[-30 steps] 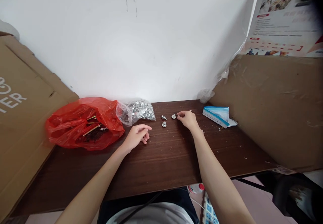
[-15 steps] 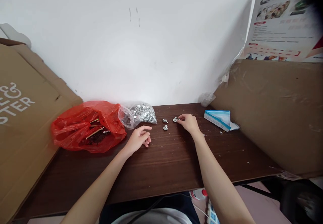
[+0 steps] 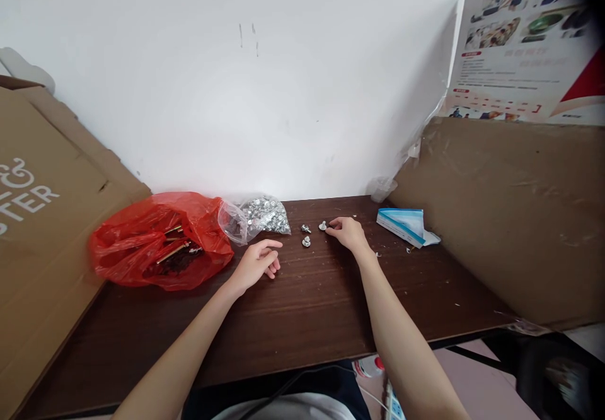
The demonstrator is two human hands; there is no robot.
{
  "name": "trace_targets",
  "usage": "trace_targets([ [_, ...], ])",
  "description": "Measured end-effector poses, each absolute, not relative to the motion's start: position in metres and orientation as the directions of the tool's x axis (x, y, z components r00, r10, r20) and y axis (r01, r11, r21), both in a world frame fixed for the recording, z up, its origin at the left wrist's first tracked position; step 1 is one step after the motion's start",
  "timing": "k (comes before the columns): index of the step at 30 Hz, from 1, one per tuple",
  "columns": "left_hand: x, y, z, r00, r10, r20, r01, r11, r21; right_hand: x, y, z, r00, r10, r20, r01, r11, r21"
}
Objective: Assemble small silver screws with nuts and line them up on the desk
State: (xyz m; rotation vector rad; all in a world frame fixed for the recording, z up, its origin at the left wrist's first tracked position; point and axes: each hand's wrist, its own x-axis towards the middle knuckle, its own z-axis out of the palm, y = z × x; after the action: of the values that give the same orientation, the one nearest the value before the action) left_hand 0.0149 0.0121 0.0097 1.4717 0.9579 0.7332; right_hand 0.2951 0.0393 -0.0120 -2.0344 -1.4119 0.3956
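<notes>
Fingers loosely spread, my left hand (image 3: 258, 264) hovers over the table beside the plastic bag with nothing in it. Several small shiny metal screws with wide round heads sit on the dark table: one screw (image 3: 322, 225) by my right fingertips, a lying screw (image 3: 305, 228) left of it, and an upright screw (image 3: 306, 241) nearer me. My right hand (image 3: 347, 234) has thumb and index finger pinched close at the first screw's right side. What lies between those fingertips is hidden.
A red plastic bag (image 3: 137, 218) with metal parts and a clear bag of small metal pieces (image 3: 267, 214) stand left. Right is a blue-and-white packet (image 3: 401, 226). Cardboard (image 3: 47, 268) on the left and a cardboard panel (image 3: 501, 205) on the right flank the brown table (image 3: 293, 325).
The view has shifted slightly. My right fingers have closed in beside the nearest screw, and the small metal bit seen at their tips is now hidden. My left hand stays in place.
</notes>
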Motion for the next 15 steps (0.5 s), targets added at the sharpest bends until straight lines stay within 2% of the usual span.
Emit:
trace_targets([
  [2, 0.015, 0.012, 0.010, 0.466, 0.881, -0.082, 0.149, 0.013, 0.989, 0.294, 0.038, -0.006, 0.413, 0.889, 0.196, 0.659, -0.143, -0.739],
  [4, 0.016, 0.012, 0.009, 0.465, 0.882, -0.081, 0.138, 0.019, 0.990, 0.289, 0.034, 0.005, 0.452, 0.839, 0.302, 0.478, 0.058, -0.877],
  [6, 0.016, 0.013, 0.007, 0.461, 0.885, -0.067, 0.122, 0.012, 0.992, 0.278, 0.029, 0.018, 0.460, 0.834, 0.305, 0.143, 0.269, -0.952],
  [8, 0.016, 0.013, 0.004, 0.430, 0.903, -0.001, 0.121, -0.057, 0.991, 0.262, 0.021, 0.032, 0.333, 0.909, 0.252, -0.225, 0.336, -0.915],
  [11, 0.014, 0.011, 0.003, 0.316, 0.923, 0.221, 0.220, -0.298, 0.929, 0.231, 0.009, 0.046, 0.139, 0.979, 0.151, -0.609, 0.205, -0.766],
  [15, 0.011, 0.004, 0.008, 0.271, 0.834, 0.480, 0.453, -0.551, 0.701, 0.198, -0.002, 0.048, -0.047, 0.996, -0.079, -0.860, -0.081, -0.504],
])
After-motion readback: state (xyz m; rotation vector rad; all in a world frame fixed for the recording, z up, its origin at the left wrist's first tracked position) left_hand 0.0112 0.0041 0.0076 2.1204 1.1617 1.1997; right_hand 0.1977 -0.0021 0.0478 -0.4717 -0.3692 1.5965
